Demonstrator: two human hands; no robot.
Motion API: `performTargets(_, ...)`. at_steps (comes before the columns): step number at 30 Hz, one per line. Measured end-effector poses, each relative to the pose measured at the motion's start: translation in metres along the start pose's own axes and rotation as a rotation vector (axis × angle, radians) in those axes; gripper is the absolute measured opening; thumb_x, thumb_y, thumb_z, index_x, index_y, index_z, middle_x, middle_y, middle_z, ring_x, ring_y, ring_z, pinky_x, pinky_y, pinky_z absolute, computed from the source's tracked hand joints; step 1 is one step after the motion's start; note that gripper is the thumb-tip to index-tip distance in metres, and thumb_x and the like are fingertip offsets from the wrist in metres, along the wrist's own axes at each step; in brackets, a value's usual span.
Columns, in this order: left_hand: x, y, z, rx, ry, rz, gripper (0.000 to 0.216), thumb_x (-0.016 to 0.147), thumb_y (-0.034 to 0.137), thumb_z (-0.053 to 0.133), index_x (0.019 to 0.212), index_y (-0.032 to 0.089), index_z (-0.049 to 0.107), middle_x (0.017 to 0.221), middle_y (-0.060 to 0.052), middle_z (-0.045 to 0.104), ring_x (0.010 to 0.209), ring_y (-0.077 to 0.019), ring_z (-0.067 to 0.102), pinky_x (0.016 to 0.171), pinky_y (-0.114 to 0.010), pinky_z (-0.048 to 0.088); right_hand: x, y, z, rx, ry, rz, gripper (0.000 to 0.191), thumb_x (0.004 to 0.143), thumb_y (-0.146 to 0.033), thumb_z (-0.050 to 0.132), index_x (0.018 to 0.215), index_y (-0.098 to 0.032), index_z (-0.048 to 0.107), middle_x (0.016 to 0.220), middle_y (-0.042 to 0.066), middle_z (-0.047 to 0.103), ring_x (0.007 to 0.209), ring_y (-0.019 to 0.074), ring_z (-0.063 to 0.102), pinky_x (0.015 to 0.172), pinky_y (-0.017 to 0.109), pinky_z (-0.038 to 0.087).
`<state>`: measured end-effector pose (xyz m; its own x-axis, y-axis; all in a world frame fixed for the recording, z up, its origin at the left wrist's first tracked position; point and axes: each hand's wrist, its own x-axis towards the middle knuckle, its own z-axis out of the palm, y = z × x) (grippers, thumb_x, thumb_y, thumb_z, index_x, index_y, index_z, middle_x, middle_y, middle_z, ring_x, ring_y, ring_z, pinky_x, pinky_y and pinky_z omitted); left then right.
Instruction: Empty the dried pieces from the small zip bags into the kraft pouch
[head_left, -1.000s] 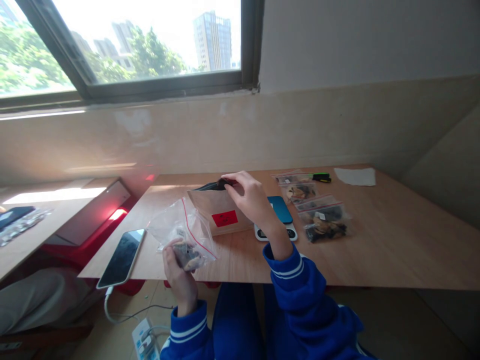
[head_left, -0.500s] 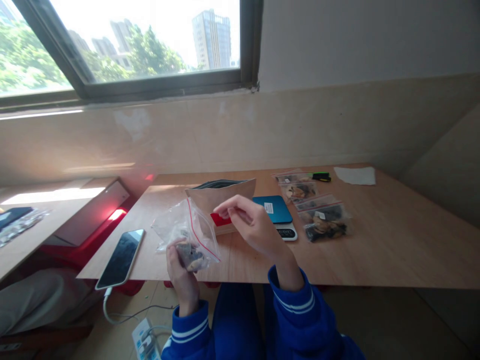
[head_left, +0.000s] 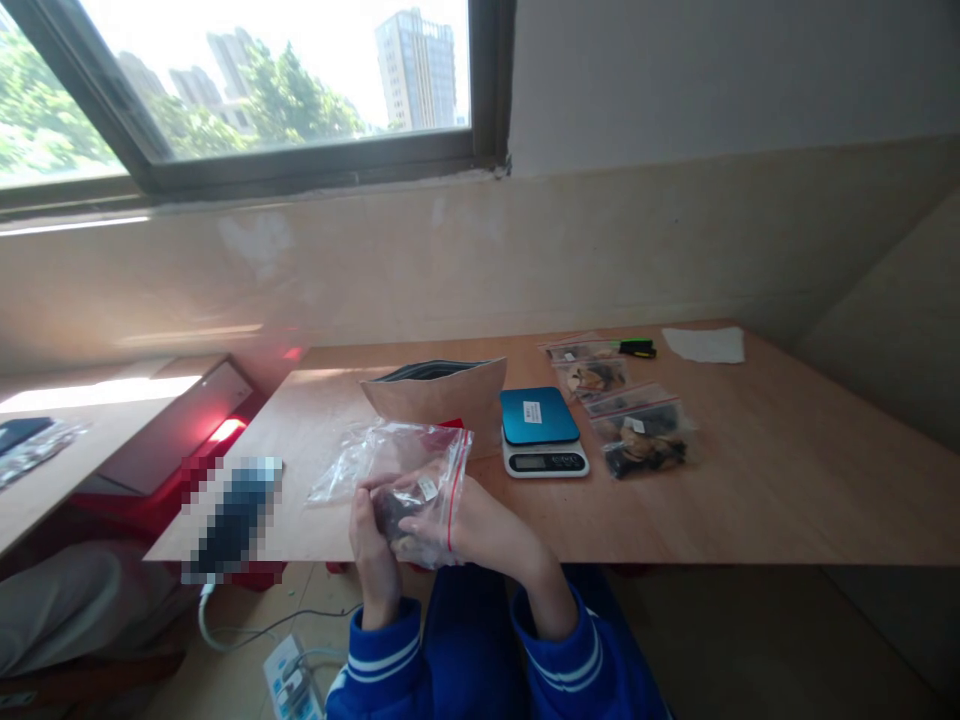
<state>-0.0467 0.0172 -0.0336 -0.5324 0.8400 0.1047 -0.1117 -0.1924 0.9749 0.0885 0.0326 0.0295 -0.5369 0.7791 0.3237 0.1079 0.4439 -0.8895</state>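
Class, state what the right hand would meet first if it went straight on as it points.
The clear zip bag that the right hand grips; just beyond, probably the left hand.

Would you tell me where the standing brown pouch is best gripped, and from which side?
Probably pinch the near wall of the brown pouch at its top rim, coming from above: it stands upright with its mouth open, so the rim is free. The scale sits close on its right, and the clear bag, held by the left hand and right hand, covers its lower front.
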Motion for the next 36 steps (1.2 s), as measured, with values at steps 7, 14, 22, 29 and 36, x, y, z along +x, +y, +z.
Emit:
performTargets(7, -0.002, 0.0, 0.001, 0.121, -0.084, 0.023, 0.053, 0.086, 0.064, 0.043, 0.09, 0.016, 0.066, 0.082, -0.005, 0.071, 0.078, -0.0189, 0.066, 0.071, -0.03, 0.05, -0.006, 0.013, -0.001, -0.044, 0.066, 0.005, 0.023, 0.081, -0.024, 0.068, 0.103, -0.03, 0.067, 0.107, 0.005, 0.065, 0.102, 0.0258, 0.062, 0.1, 0.046, 0.049)
performTargets(14, -0.003, 0.006, 0.006, 0.126, -0.022, 0.007, 0.055, 0.084, 0.066, 0.044, 0.087, 0.016, 0.067, 0.08, -0.006, 0.071, 0.076, -0.0199, 0.067, 0.065, -0.029, 0.052, -0.008, 0.006, -0.01, 0.041, 0.086, 0.09, 0.016, 0.087, -0.024, 0.06, 0.099, -0.02, 0.07, 0.093, 0.004, 0.072, 0.085, 0.0208, 0.068, 0.081, 0.034, 0.054)
performTargets(22, 0.001, 0.002, 0.002, 0.117, 0.124, 0.009, 0.045, 0.092, 0.052, 0.039, 0.086, 0.018, 0.068, 0.075, -0.002, 0.067, 0.069, -0.0134, 0.061, 0.065, -0.023, 0.048, -0.011, 0.006, -0.019, 0.149, 0.22, 0.107, 0.015, 0.083, -0.016, 0.064, 0.097, -0.018, 0.067, 0.094, 0.002, 0.072, 0.088, 0.0165, 0.068, 0.083, 0.029, 0.054)
performTargets(29, 0.006, 0.001, -0.007, 0.121, 0.214, 0.037, 0.045, 0.093, 0.049, 0.036, 0.085, 0.018, 0.067, 0.071, -0.002, 0.065, 0.065, -0.0127, 0.059, 0.06, -0.022, 0.045, 0.003, -0.003, -0.046, 0.023, 0.46, -0.058, 0.017, 0.086, -0.027, 0.064, 0.103, -0.023, 0.065, 0.1, 0.003, 0.07, 0.09, 0.0156, 0.067, 0.08, 0.029, 0.055)
performTargets(36, 0.004, 0.019, -0.006, 0.154, 0.243, 0.076, 0.043, 0.091, 0.049, 0.039, 0.079, 0.018, 0.066, 0.068, -0.003, 0.064, 0.061, -0.0149, 0.06, 0.06, -0.025, 0.049, 0.064, -0.028, -0.076, -0.322, 0.609, -0.268, 0.016, 0.089, -0.021, 0.061, 0.104, -0.024, 0.065, 0.099, 0.002, 0.071, 0.089, 0.0164, 0.064, 0.08, 0.031, 0.052)
